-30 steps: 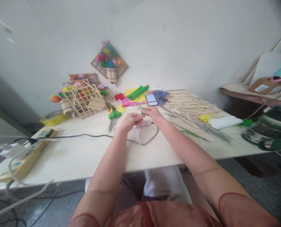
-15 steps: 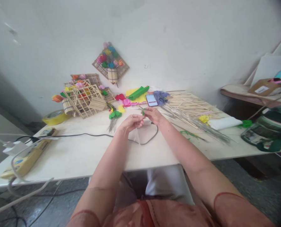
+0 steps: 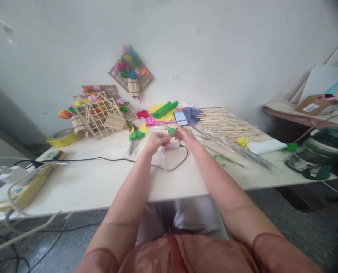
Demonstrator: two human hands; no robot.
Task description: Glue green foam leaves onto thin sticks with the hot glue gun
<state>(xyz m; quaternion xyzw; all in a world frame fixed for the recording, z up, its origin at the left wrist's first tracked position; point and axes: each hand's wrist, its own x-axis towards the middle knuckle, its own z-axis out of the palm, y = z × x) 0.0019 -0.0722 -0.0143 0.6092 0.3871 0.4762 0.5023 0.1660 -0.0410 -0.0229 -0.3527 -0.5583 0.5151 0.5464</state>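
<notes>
Between my two hands is a small rounded green paper leaf [image 3: 171,131], its flat face towards me. My left hand [image 3: 157,142] is closed, its fingertips pinching the leaf's lower left edge. From the other side, my right hand [image 3: 186,137] closes thumb and fingers at the leaf's right edge. Any wire behind the leaf is too small to make out. Just below my fingers a white corded tool [image 3: 174,145] lies on the table, partly hidden by my left hand. To the left lies a bunch of green leaves on thin wires [image 3: 136,135].
Wooden lattice frames with paper flowers [image 3: 96,115] stand at the left, near yellow tape [image 3: 62,137] and a power strip [image 3: 32,185]. A black cord [image 3: 100,158] crosses the table. A phone [image 3: 181,118], wooden sticks [image 3: 225,123], wires [image 3: 250,155] and a dark jar [image 3: 318,151] lie rightward.
The green leaf has turned and now shows its round face above my fingertips. My hands have shifted slightly apart, uncovering the white tool. The whole view has moved a little.
</notes>
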